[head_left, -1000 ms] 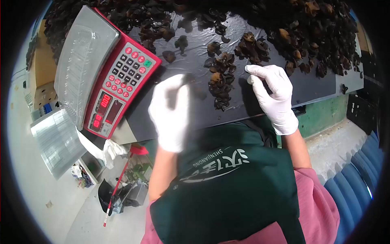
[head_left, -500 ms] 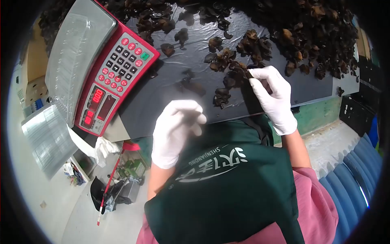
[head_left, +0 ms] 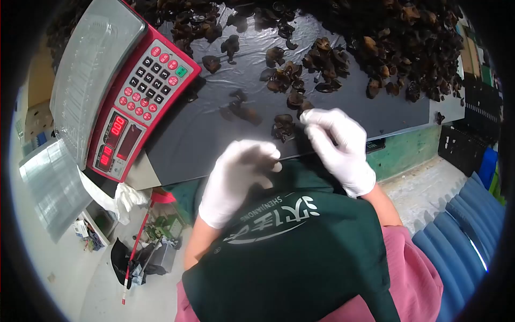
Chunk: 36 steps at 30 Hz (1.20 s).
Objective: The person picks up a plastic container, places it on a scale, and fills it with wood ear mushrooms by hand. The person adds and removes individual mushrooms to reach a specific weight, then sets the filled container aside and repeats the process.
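My left hand (head_left: 238, 177), in a white glove, hovers at the table's front edge with curled fingers; something dark shows against its palm, too blurred to name. To its right, my white-gloved right hand (head_left: 338, 145) is pinched at the fingertips, beside a small cluster of dark fungus pieces (head_left: 283, 127). Whether a piece sits between those fingertips is hidden. More brown-black fungus pieces (head_left: 287, 76) lie further back on the dark table surface (head_left: 214, 107).
A red scale (head_left: 145, 102) with a clear tray (head_left: 94, 70) stands at the left. A large fungus heap (head_left: 402, 48) covers the back right. Blue corrugated material (head_left: 456, 231) is at the lower right. A white cloth (head_left: 129, 199) hangs below the scale.
My right hand has moved down and left, away from the pieces it was touching, nearer my left hand. The whole view has shifted slightly left.
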{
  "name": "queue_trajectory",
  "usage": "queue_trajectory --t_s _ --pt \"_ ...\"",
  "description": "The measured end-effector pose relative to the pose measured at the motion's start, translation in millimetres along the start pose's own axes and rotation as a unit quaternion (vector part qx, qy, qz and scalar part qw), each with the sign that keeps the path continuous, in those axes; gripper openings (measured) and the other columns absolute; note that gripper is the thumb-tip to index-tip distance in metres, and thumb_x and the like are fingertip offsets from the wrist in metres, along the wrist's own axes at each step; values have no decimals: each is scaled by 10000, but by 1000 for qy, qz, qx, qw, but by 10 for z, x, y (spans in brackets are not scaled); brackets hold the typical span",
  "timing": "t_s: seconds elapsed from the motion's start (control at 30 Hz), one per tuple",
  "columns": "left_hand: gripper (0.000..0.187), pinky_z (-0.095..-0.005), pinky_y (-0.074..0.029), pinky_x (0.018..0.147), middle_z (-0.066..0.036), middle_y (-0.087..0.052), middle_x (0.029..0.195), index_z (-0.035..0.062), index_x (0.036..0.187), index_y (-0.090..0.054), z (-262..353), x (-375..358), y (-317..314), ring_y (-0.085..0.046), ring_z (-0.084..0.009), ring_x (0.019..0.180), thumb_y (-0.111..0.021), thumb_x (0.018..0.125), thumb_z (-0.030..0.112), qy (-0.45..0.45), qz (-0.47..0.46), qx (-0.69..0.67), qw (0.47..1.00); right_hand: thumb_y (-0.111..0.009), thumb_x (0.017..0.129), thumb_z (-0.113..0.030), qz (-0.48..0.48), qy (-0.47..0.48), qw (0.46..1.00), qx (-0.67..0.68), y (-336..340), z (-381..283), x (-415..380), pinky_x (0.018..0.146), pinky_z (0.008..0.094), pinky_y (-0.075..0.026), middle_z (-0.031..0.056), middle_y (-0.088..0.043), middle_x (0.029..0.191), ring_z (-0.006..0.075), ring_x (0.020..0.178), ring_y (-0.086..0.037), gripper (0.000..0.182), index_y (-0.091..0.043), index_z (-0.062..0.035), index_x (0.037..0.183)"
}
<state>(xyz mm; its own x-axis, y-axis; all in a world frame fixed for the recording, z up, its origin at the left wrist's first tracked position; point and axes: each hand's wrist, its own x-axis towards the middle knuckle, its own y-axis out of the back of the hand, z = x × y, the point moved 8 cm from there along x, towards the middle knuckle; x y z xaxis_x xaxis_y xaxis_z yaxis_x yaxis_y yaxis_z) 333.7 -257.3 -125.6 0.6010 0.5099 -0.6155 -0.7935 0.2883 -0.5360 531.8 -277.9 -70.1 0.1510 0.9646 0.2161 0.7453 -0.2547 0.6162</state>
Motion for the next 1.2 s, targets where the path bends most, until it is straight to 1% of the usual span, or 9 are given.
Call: queue_trajectory --t_s 0.07,0.1,0.2,0.3,0.37,0.53,0.7,0.87,1.2 --pt "481 -336 -495 687 -147 -688 1081 52 944 -668 41 -39 -8 -656 -273 953 -471 1028 483 -11 23 41 999 -799 810 -73 32 -47 996 -67 93 153 42 636 346 -549 62 -687 859 251 688 -664 325 -709 -97 1121" --pt "431 -339 -492 687 -145 -684 1064 55 927 -654 34 -40 2 -650 -276 936 -475 1018 436 -15 13 41 999 -829 812 -58 1 -52 994 -91 93 119 71 621 283 -513 53 -668 941 154 675 -635 445 -709 -118 1236" --pt "264 -365 -484 699 -147 -661 1003 53 852 -583 55 -57 6 -630 -293 843 -482 960 272 -1 33 63 998 -843 815 -211 -79 -25 974 -211 -153 103 163 692 366 -536 62 -632 942 247 706 -620 482 -704 -179 1275" --pt "268 -373 -486 700 -147 -662 971 14 937 -608 41 -64 34 -626 -298 795 -477 948 248 -49 14 30 998 -822 825 -127 -11 23 981 -190 -158 118 252 627 355 -523 75 -618 851 262 689 -641 352 -733 -130 1166" --pt "482 -352 -513 748 -175 -699 1018 -60 1235 -592 61 -69 48 -660 -315 823 -499 909 282 -62 -25 140 988 -783 850 -29 27 -29 993 -112 -83 184 214 580 289 -489 55 -634 842 154 636 -604 279 -736 -89 1119" --pt "710 -353 -545 865 -270 -675 1299 -32 1469 -509 -26 46 -155 -709 -343 1031 -509 938 439 6 -27 -75 997 -771 828 21 -109 -45 987 109 -92 -289 81 616 220 -495 57 -710 979 88 676 -607 409 -711 -44 1227" --pt "433 -373 -542 721 -179 -702 1097 86 1107 -668 -104 -37 69 -697 -332 1006 -551 963 477 28 -18 -74 997 -722 905 18 -30 -172 978 113 -51 52 66 619 199 -459 36 -709 931 47 680 -563 340 -707 -36 1240" --pt "225 -315 -405 537 -95 -601 888 87 975 -636 -166 -25 197 -558 -231 741 -545 983 293 9 1 -187 982 -781 828 -248 -30 98 976 -190 -452 -368 293 716 359 -457 24 -614 869 215 808 -608 268 -715 -134 1061" --pt "457 -300 -475 559 -108 -710 1012 21 1316 -611 -108 -42 252 -668 -221 807 -557 963 306 29 42 -108 993 -748 877 -127 -82 56 981 -167 -408 -218 383 802 385 -394 43 -632 893 243 861 -573 162 -722 -73 1028"
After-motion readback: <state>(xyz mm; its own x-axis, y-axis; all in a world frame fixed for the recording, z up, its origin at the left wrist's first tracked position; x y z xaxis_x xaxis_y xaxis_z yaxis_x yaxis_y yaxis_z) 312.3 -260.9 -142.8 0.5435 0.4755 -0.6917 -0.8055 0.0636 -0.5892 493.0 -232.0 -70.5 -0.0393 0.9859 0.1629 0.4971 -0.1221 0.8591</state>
